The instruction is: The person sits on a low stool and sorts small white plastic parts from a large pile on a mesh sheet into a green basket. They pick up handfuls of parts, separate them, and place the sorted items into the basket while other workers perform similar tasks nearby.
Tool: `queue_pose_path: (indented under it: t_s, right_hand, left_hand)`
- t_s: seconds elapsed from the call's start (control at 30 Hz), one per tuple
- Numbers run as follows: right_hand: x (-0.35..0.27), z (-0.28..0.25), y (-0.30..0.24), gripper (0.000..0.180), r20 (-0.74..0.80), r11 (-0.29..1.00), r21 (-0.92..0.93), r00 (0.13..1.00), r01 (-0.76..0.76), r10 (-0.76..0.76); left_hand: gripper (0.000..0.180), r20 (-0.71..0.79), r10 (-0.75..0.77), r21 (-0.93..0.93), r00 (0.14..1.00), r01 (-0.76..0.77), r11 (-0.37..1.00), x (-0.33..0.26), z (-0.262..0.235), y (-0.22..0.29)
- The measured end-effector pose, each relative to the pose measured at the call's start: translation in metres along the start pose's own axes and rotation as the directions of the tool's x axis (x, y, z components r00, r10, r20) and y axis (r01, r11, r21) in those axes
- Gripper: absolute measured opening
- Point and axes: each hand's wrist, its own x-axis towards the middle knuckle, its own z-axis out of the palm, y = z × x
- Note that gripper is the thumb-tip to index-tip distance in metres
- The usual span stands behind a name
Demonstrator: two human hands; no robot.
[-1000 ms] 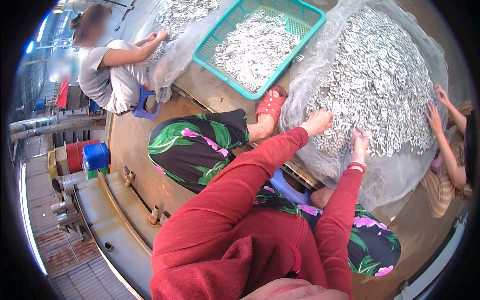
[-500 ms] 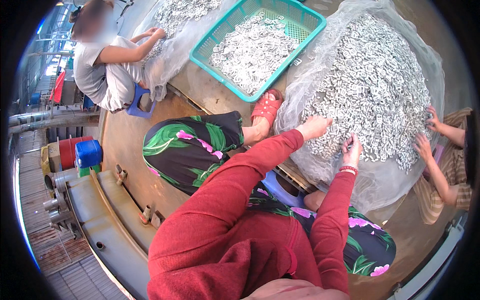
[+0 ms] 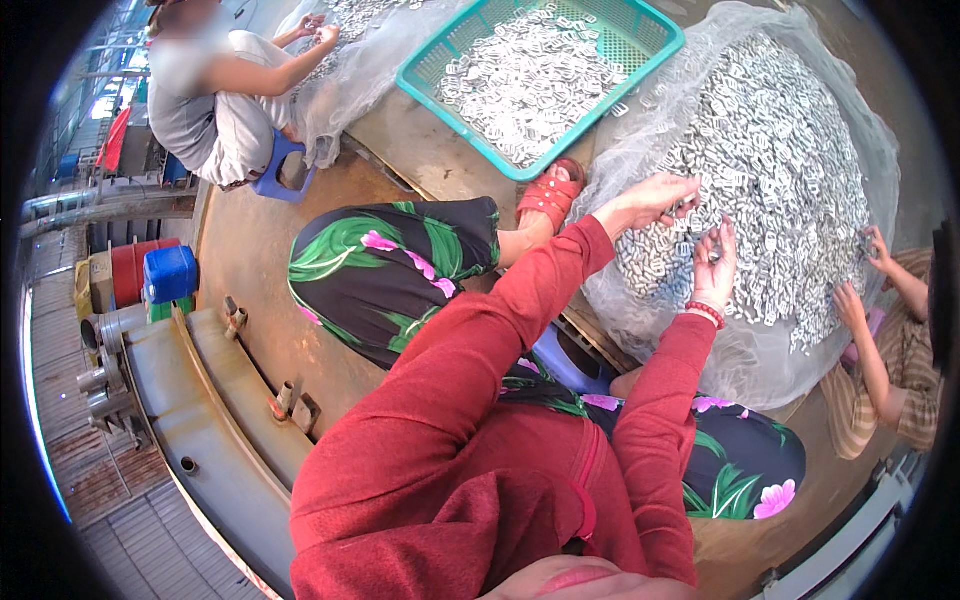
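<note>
A big heap of small silver metal buckles (image 3: 790, 170) lies on a white mesh net (image 3: 600, 255). Over its near left side my left hand (image 3: 655, 200) reaches in, fingers bent together; what they pinch is too small to make out. Close to its right my right hand (image 3: 715, 268), with a red bead bracelet at the wrist, is turned palm up. Its fingers curl around a small greyish metal piece, seemingly a buckle. Beyond my left hand stands a green plastic basket (image 3: 455, 125) partly filled with similar loose buckles.
At the right edge another person's hands (image 3: 850, 305) touch the heap. A second person on a blue stool (image 3: 280, 172) works at another pile (image 3: 350, 18) at the upper left. My sandalled foot (image 3: 550, 195) is beside the basket. A metal machine (image 3: 220, 440) stands at lower left.
My left hand has lifted from the heap's near edge, moving up and right. My right hand has turned palm up with its fingers curled. The whole view has shifted slightly.
</note>
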Motion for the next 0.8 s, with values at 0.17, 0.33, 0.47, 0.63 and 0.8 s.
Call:
queue_pose_path:
  t_s: [0.17,0.33,0.47,0.63,0.8]
  right_hand:
    - [-0.004,0.081,-0.021,0.021,0.149,0.736,-0.658,0.986,0.157,-0.077]
    - [0.014,0.146,-0.020,0.032,0.424,0.311,-0.861,0.906,0.403,0.000]
    - [0.096,0.146,0.043,0.041,0.524,0.017,-0.851,0.851,0.524,0.014]
    - [0.153,0.163,0.100,0.033,0.564,-0.355,-0.782,0.824,0.513,-0.050]
    - [0.180,0.153,0.110,0.047,0.450,-0.575,-0.720,0.892,0.388,0.039]
  left_hand:
    - [0.036,-0.144,0.147,-0.269,0.979,-0.182,0.946,-0.037,-0.023,0.063]
    - [0.030,-0.590,0.124,0.224,0.798,0.014,0.975,-0.007,-0.110,0.008]
    - [0.039,-0.618,0.506,0.753,0.602,0.270,0.599,0.003,-0.106,-0.020]
    - [0.056,-0.564,0.433,0.821,0.703,0.422,0.385,0.032,-0.110,-0.019]
    - [0.042,-0.582,0.377,0.797,0.721,0.411,0.443,0.060,-0.117,-0.021]
